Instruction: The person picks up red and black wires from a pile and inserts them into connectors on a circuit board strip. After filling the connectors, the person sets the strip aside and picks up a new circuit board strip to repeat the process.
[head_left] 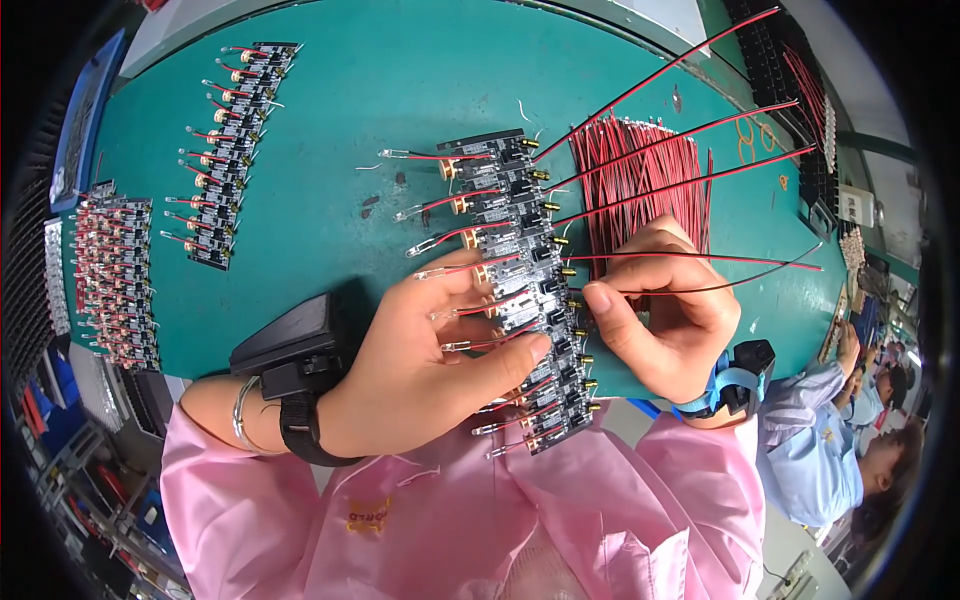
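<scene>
My left hand (420,370) grips a long black circuit board strip (515,215), with its thumb on top and the fingers curled beneath. Small clear LEDs on red-black leads stick out from the strip's left side, beside round brass-coloured parts. Along its right edge, several long red-black wires (690,180) reach out to the upper right. My right hand (670,310) pinches a red-black wire (745,257) between thumb and forefinger, close to the middle of that edge. The wire's end at the board is partly hidden by the fingertips.
Behind my right hand lies a thick bundle of red-black wires (640,170). A similar board strip (225,160) rests at the upper left, with a pile of boards (115,280) farther left. Rubber bands (745,140) lie at right. People (820,450) sit beyond.
</scene>
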